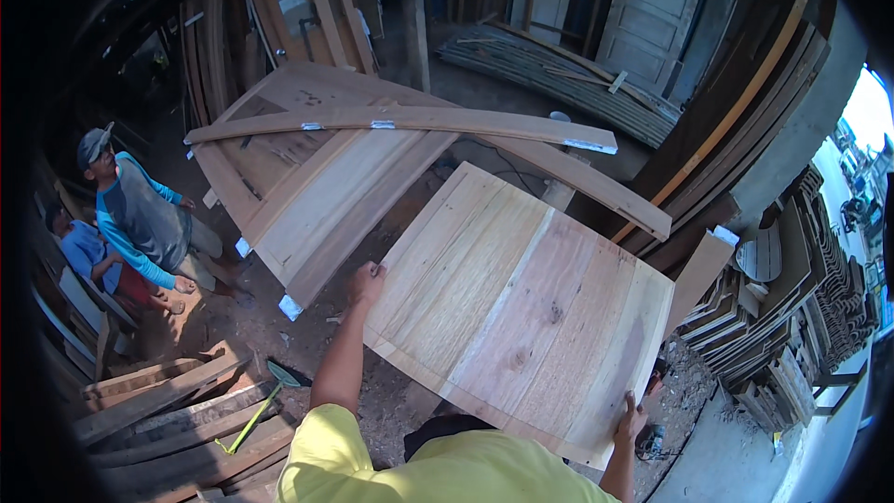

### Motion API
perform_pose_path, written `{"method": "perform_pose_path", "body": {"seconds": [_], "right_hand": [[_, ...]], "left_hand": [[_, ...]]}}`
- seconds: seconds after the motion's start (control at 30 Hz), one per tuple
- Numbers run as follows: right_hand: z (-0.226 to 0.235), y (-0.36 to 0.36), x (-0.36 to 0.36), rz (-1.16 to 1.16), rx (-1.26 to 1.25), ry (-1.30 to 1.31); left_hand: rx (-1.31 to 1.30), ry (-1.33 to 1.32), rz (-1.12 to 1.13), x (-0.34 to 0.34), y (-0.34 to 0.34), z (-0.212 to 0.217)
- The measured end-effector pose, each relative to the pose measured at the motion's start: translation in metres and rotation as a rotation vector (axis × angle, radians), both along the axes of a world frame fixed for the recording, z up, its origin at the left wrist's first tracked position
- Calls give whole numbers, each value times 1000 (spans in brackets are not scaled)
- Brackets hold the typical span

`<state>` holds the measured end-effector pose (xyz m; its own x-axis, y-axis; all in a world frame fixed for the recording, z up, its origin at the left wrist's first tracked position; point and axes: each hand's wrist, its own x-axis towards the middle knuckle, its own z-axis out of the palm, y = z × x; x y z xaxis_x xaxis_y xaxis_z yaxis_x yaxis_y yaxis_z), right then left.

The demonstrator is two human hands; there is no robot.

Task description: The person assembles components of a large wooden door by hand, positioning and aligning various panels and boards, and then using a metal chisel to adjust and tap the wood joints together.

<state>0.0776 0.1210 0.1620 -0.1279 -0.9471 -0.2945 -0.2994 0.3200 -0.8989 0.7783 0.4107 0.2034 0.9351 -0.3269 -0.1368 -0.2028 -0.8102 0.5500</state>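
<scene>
A broad wooden panel (507,317), made of several pale and pinkish boards joined edge to edge, lies in front of me. My left hand (369,283) is closed on its left edge, with the arm stretched forward. At the near right corner, my right hand (630,421) is closed round the right edge, its fingers partly on top. What supports the panel from below is mostly hidden. Just beyond it, a framed wooden door (345,191) lies flat, with a long curved-looking plank (400,119) across it.
Two people stand and sit at the left, one in a grey shirt with blue sleeves (144,210). Stacked timber (186,428) lies near left, with a green-handled tool (251,419) on it. Tall boards (745,102) lean at the right, above piled wood pieces (773,289).
</scene>
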Motion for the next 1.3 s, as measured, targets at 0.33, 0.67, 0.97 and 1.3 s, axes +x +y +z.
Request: {"method": "perform_pose_path", "body": {"seconds": [0.33,0.67,0.97,1.3], "right_hand": [[18,17,40,-22,75,-75],[15,-24,96,22,125,-91],[56,-37,146,39,192,-120],[-3,-82,113,185,197,-105]], "left_hand": [[-61,-315,23,-25,-2,29],[-1355,627,534,-126,12,-27],[-1332,702,858,-99,-15,-43],[-1312,665,895,-85,-19,-48]]}}
